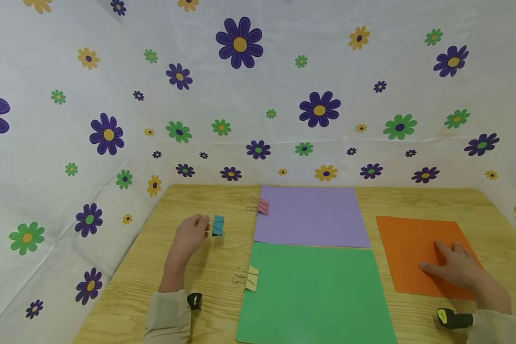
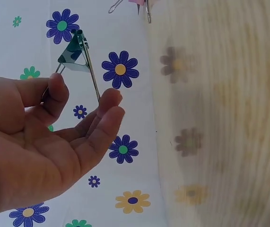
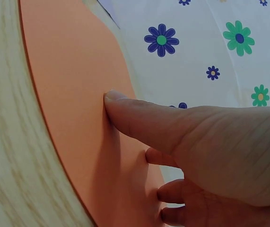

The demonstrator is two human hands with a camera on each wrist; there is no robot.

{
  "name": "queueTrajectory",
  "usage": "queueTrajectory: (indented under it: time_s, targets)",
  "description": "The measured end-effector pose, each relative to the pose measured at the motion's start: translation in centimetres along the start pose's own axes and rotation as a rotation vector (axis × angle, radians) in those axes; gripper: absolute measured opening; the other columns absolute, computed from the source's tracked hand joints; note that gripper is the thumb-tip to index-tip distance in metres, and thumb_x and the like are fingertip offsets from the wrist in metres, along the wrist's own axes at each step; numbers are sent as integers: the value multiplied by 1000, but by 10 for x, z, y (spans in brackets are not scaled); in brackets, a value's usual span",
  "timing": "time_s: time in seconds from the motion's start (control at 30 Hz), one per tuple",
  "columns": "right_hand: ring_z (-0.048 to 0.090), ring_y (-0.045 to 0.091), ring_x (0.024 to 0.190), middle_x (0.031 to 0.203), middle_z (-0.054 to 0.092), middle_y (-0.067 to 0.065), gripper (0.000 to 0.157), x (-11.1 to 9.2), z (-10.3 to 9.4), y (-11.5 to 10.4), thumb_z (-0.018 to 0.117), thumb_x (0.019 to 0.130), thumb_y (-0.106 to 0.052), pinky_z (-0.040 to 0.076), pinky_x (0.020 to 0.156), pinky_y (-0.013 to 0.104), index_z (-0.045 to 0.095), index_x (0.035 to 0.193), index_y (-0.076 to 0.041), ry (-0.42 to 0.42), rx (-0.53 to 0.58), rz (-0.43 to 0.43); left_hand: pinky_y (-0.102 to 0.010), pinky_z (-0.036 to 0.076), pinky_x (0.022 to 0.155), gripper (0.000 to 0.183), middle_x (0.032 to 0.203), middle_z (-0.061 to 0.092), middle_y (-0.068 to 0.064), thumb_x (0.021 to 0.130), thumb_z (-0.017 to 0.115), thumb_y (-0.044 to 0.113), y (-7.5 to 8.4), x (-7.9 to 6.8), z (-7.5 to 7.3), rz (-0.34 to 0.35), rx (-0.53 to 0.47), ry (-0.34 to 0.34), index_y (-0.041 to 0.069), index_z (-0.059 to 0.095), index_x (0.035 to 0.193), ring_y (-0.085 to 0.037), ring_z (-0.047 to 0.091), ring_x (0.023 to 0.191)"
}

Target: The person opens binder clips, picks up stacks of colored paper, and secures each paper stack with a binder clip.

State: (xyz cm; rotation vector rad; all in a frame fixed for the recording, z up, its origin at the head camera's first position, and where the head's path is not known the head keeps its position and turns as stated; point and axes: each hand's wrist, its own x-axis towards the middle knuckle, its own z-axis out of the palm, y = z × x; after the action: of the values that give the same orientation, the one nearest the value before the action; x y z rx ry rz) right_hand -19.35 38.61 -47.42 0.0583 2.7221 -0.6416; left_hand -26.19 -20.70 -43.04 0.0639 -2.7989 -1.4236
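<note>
My left hand [image 1: 192, 234] pinches a blue binder clip [image 1: 218, 225] by its wire handles, thumb on one and fingertips on the other. In the left wrist view the binder clip [image 2: 74, 54] points away from the palm. On the right, my right hand [image 1: 456, 265] rests with spread fingers on an orange sheet of paper [image 1: 402, 248]. Its thumb [image 3: 135, 118] touches the paper's surface in the right wrist view. Between the hands lie a purple sheet [image 1: 309, 215] and a green sheet [image 1: 314, 296].
A pink binder clip [image 1: 263, 206] sits on the left edge of the purple sheet. A cream binder clip [image 1: 252, 278] grips the green sheet's left edge. Flower-printed white cloth [image 1: 275, 81] walls off the back and sides of the wooden table [image 1: 124, 291].
</note>
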Motion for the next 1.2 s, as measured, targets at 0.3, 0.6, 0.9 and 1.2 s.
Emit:
queueTrajectory:
  time_s: [0.3,0.6,0.9,1.2]
  targets:
    - [10,75,118,131,4,61,104,0,1,1,56,95,-58,21,96,81,16,140,27,7,-1,-6,-40,51,92,39,107,59,-16,109,38,29,14,-3,-4,-30,-220,-16,-5,58,106,-28,58,99]
    - [10,75,119,131,4,61,104,1,1,2,56,95,-58,20,97,81,15,140,27,4,9,0,-26,55,86,36,100,59,-8,108,35,20,24,-3,-8,-79,-393,-43,-8,56,112,-15,60,89]
    - [22,73,118,130,14,61,101,1,4,0,65,91,-53,27,98,77,24,135,28,96,-36,-5,-24,55,86,38,101,58,-8,108,38,22,27,-6,-8,-69,-431,-31,-9,57,115,-18,61,92]
    - [28,71,117,129,19,59,101,-1,3,-2,68,89,-53,31,97,75,27,132,29,120,-56,1,-25,56,86,31,99,57,-5,108,40,21,30,-6,-9,-79,-598,-39,-5,57,110,-12,63,87]
